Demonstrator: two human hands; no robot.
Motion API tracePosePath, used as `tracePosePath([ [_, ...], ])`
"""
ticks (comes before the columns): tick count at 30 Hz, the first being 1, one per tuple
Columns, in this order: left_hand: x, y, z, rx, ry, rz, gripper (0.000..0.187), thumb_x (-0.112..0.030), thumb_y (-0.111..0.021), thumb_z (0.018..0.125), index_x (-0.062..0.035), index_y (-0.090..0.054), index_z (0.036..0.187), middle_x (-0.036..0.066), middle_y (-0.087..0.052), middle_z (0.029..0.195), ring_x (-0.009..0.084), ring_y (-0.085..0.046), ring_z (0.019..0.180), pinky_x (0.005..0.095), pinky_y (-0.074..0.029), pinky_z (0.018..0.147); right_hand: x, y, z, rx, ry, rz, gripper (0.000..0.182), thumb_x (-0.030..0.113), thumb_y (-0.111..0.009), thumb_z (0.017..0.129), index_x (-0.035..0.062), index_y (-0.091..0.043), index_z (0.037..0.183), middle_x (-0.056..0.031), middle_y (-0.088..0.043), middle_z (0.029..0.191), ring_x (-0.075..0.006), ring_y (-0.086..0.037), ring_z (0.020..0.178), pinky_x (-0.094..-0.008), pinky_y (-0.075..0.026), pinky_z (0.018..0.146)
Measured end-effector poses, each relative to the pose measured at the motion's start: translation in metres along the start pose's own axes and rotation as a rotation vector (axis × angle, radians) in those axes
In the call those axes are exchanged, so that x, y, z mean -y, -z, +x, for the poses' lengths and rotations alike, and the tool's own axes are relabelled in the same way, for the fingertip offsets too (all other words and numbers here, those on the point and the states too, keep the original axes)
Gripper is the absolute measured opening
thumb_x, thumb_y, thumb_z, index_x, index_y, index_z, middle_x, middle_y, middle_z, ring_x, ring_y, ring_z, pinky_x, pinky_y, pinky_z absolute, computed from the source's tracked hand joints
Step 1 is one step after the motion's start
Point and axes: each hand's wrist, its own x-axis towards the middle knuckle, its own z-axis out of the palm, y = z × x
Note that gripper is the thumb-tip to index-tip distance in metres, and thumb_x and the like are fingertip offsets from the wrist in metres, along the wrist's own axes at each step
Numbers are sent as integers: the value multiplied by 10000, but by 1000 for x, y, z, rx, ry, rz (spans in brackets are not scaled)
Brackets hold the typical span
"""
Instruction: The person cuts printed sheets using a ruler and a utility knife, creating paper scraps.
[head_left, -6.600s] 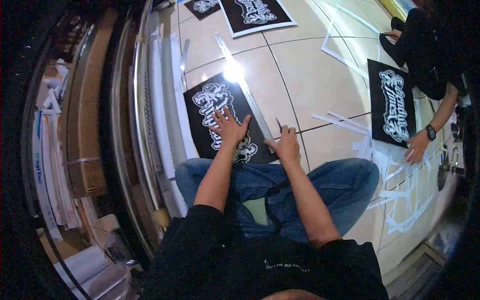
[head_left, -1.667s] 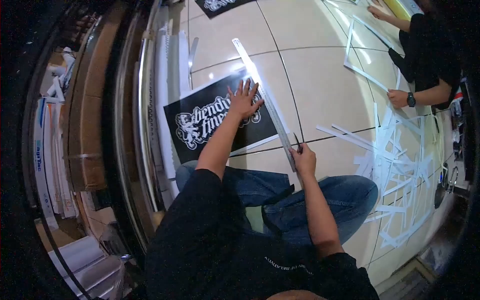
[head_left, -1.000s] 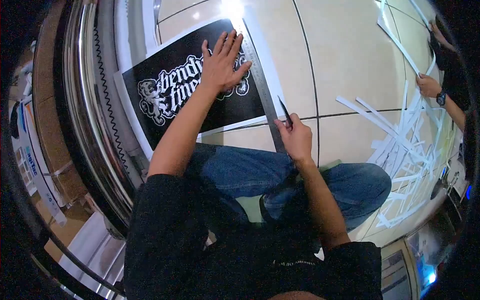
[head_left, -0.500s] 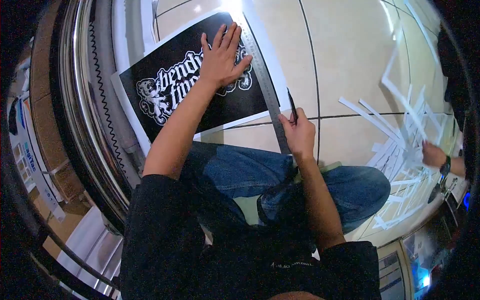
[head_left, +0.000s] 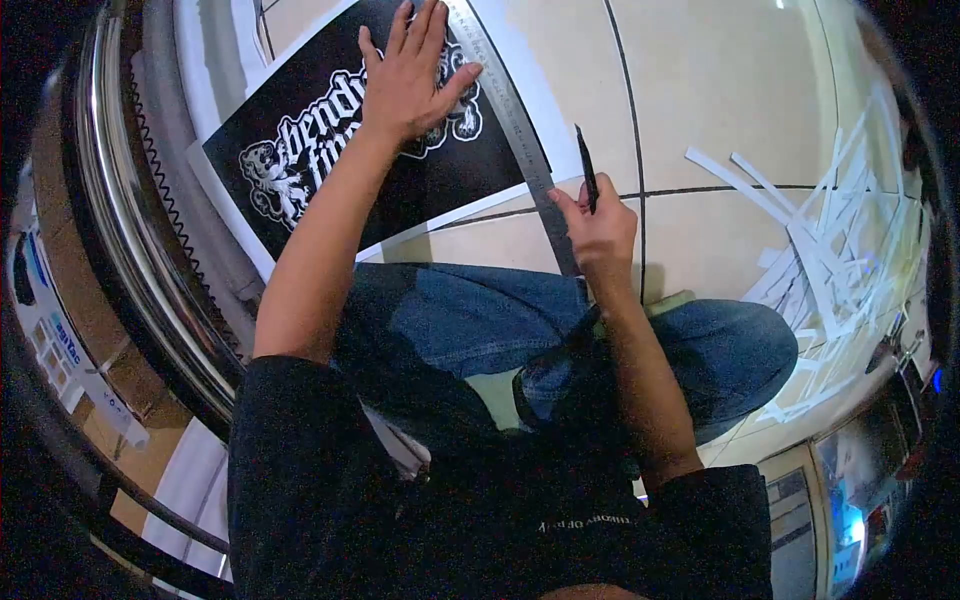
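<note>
A black print with white lettering and a white margin (head_left: 440, 185) lies on the tiled floor. My left hand (head_left: 405, 85) rests on it with fingers spread, its fingertips beside the upper part of a long metal ruler (head_left: 510, 125). The ruler lies along the print's right side, and its lower end reaches past the sheet toward my leg. In my right hand (head_left: 603, 228) is a dark, slim cutter (head_left: 586, 165), its tip pointing up and away from me. The thumb of that hand is at the ruler's edge.
On the right, a heap of cut white strips (head_left: 825, 250) is spread over the tiles. A shiny metal roller (head_left: 110, 180) and a grey roll (head_left: 190, 150) run along the left. My crossed legs (head_left: 470, 320) are just below the print.
The view has shifted, so the print and my hands sit further left or higher. The cutter now stands more upright. The other person's hand at the strips has gone from view.
</note>
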Motion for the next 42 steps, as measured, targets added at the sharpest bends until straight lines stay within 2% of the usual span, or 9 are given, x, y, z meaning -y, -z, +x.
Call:
tracePosePath([
  [3, -1, 4, 4, -6, -1, -24, 862, -662, -447, 937, -108, -252, 1567, 76, -238, 1639, 299, -189, 1511, 707, -92, 1132, 0, 2, -1, 12, -8, 47, 418, 395, -769, 852, 51, -531, 846, -142, -623, 663, -345, -649, 636, -427, -487, 589],
  [5, -8, 17, 9, 224, 98, 79, 933, -674, -444, 927, -39, -202, 1565, 135, -221, 1635, 365, -172, 1509, 647, -49, 1182, 3, 3, 0, 20, -29, 42, 407, 384, -767, 856, 50, -533, 849, -141, -625, 665, -334, -648, 629, -419, -487, 588],
  [13, -12, 21, 7, 184, 87, 67, 898, -665, -435, 933, -66, -220, 1568, 132, -238, 1630, 363, -208, 1498, 648, -36, 1181, 5, 6, 0, 53, -68, 79, 384, 348, -779, 851, 44, -543, 859, -134, -625, 672, -312, -645, 618, -388, -488, 587],
  [15, -13, 22, 8, 179, 89, 61, 911, -673, -442, 925, -65, -224, 1567, 133, -237, 1631, 367, -215, 1495, 650, -38, 1180, 6, 7, -1, 26, -19, 51, 382, 332, -789, 840, 44, -538, 853, -135, -619, 668, -309, -644, 615, -393, -485, 580],
  [31, -11, 22, 9, 232, 97, 60, 934, -683, -443, 911, -58, -212, 1567, 137, -224, 1633, 373, -181, 1504, 656, -36, 1180, 5, 6, -1, 6, 12, 85, 374, 310, -783, 847, 43, -522, 833, -135, -590, 640, -319, -617, 586, -394, -472, 554],
  [36, -11, 23, 9, 204, 96, 33, 925, -668, -452, 914, -53, -219, 1565, 139, -231, 1630, 373, -182, 1503, 661, -31, 1177, 14, 9, -1, -23, -1, -4, 430, 356, -813, 817, 47, -515, 831, -111, -589, 626, -251, -610, 565, -369, -477, 553],
  [42, -11, 21, 7, 191, 91, 33, 922, -662, -457, 914, -53, -220, 1565, 154, -232, 1627, 378, -184, 1501, 667, -31, 1173, 11, 5, 3, -73, 27, 17, 455, 365, -830, 801, 45, -508, 834, -101, -574, 611, -232, -600, 547, -355, -476, 542],
])
